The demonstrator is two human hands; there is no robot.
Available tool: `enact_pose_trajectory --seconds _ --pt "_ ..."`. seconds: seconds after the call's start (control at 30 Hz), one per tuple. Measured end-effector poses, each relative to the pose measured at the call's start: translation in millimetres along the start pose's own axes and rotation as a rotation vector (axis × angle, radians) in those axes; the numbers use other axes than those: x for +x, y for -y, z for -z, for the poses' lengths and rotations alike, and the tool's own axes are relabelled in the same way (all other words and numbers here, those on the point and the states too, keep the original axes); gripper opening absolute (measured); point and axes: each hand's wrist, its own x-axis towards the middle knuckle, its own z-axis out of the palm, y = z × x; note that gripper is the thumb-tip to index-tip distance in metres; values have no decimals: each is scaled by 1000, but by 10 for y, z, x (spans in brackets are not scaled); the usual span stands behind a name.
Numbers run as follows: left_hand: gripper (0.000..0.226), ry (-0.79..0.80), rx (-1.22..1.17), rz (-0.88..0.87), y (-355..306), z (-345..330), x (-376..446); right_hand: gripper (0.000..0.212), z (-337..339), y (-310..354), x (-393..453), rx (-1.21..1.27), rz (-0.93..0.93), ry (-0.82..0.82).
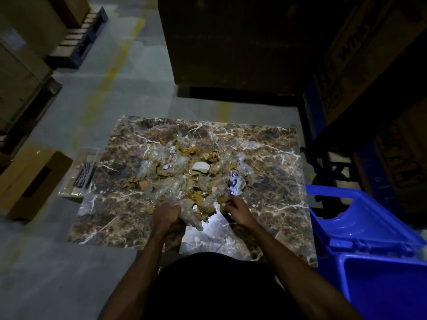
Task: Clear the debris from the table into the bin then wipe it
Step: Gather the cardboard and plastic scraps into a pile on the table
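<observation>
Debris spreads from both hands toward the tabletop centre; left hand and right hand clutch its near edge, bin rightward.

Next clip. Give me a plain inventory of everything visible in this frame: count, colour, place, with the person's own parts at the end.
table: one, brown marble pattern with white veins, centre.
debris pile: one heap, clear crumpled plastic and tan cardboard scraps, a few white and blue printed bits, middle of the table.
bin: one, blue plastic, open, right of the table.
cardboard box: one, brown, on the floor left of the table.
large cartons: several, brown, dim, stacked behind and at the sides.
pallet: one, dark blue, upper left under cartons.
flat tray with dark item: one, pale, at the table's left edge; contents unclear.
left hand: gripping clear plastic at the pile's near edge.
right hand: pinching scraps at the pile's near edge.
</observation>
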Motion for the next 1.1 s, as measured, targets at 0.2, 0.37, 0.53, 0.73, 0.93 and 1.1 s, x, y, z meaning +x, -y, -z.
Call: enact_pose_trajectory --seconds 0.2,0.37,0.53,0.73,0.93,1.1 --pt "11 363 -148 -8 -99 -145 -187 5 -224 -243 -359 -138 75 133" --pt "37 247 -222 -214 -203 -342 -167 41 -299 -221 -108 -250 116 350" --pt "41 236 -255 -246 73 -462 74 62 -260 -30 151 -266 181 273" --pt "30 142 -448 -140 190 -419 -7 8 -314 -311 -86 -195 157 192" --pt "38 354 -114 -362 123 -539 -122 17 -521 -356 -234 -414 243 456" --pt "29 172 -176 -441 1 -465 -82 67 -679 -223 244 -544 245 514"
